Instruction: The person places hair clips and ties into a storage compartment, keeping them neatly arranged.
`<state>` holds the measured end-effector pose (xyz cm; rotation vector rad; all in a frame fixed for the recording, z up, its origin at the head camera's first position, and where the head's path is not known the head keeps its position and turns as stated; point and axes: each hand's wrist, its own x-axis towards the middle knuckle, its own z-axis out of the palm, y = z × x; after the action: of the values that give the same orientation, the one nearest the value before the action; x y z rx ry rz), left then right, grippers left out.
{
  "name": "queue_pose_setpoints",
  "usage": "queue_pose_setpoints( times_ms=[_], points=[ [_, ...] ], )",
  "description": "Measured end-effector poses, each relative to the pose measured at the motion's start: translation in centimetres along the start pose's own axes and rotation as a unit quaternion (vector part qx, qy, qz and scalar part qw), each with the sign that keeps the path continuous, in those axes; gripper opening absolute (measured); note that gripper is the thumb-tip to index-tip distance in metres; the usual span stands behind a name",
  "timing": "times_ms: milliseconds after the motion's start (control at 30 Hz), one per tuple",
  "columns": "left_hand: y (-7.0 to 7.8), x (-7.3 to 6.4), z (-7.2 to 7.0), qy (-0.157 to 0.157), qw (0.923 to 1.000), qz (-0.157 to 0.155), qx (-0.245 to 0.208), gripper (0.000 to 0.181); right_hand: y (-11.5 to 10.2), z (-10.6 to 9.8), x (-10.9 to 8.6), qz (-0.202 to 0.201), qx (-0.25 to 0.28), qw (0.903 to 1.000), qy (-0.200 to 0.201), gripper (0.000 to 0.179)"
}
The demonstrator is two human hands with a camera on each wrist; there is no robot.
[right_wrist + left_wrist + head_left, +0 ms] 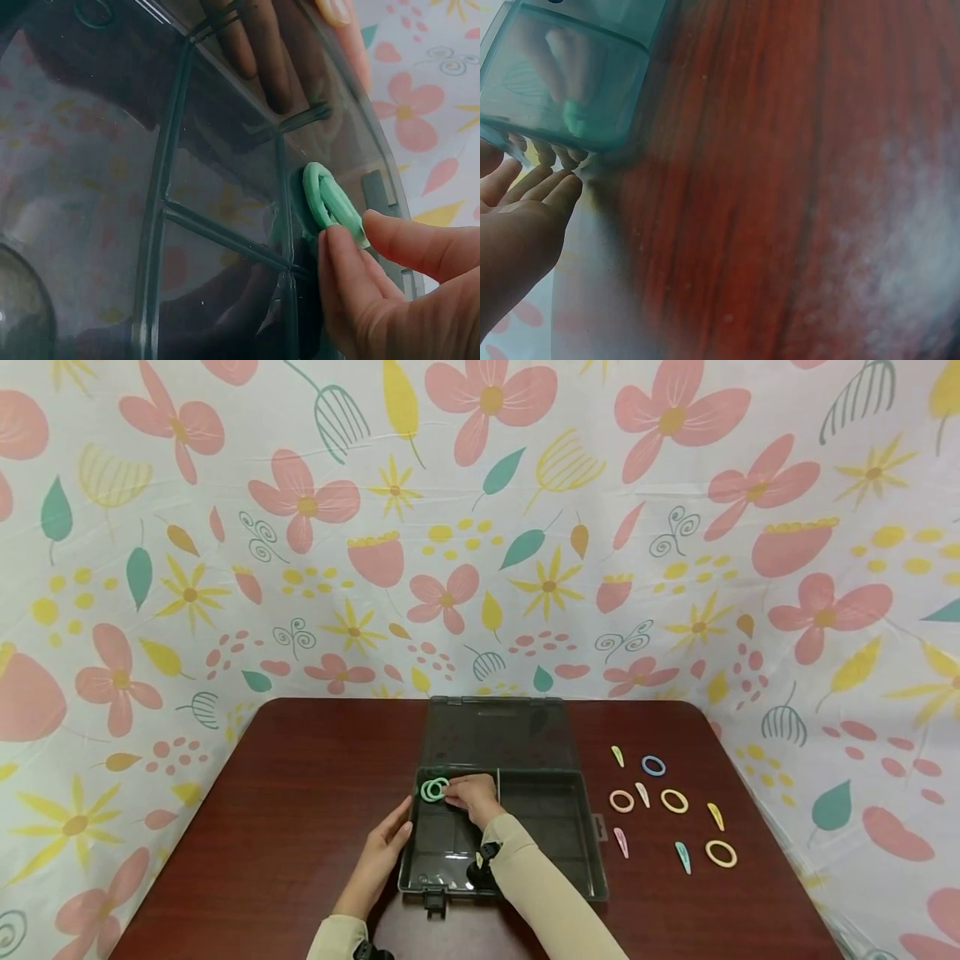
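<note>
A dark see-through plastic box [592, 843] lies on the table with its lid folded back. In its far left corner are green hair ties [432, 790], ring-shaped and overlapping. My right hand [472, 795] reaches into the box and pinches a green hair tie [336, 202] between thumb and fingers, as the right wrist view shows close up. The left hand [378, 853] rests against the outside of the box's left wall, fingers extended. In the left wrist view, that hand [532, 217] has its fingertips at the box's edge.
On the table [300, 827], right of the box, lie a blue hair tie [653, 766], a peach one [621, 802] and two yellow ones [674, 801]. Several snap hair clips [682, 857] lie among them. The transparent lid [498, 735] extends toward the flowered cloth [480, 527] behind.
</note>
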<state>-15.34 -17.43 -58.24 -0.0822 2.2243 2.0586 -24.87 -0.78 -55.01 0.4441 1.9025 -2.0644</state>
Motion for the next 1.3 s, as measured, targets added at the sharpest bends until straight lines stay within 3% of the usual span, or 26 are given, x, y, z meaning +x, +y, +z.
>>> queue_pose_setpoints(
  times_ms=[300,733,1000,1300],
  points=[
    [-0.1,0.0,-0.1,0.003,1.0,-0.001,0.008,0.05,-0.2,-0.4,-0.6,-0.013,-0.067,0.9977,0.004,0.026],
    [-0.2,0.0,-0.2,0.001,0.9999,0.009,0.008,0.05,-3.4,-2.4,-2.2,-0.059,-0.066,0.9949,-0.048,0.03],
    [-0.1,-0.2,-0.1,0.002,1.0,0.009,0.004,0.05,-5.3,-6.5,-2.1,-0.133,-0.033,0.9877,-0.075,0.029],
    [0.0,-0.2,0.0,-0.001,0.9999,0.012,-0.002,0.051,-7.2,-13.7,-1.3,-0.154,-0.044,0.987,-0.017,0.041]
  ],
)
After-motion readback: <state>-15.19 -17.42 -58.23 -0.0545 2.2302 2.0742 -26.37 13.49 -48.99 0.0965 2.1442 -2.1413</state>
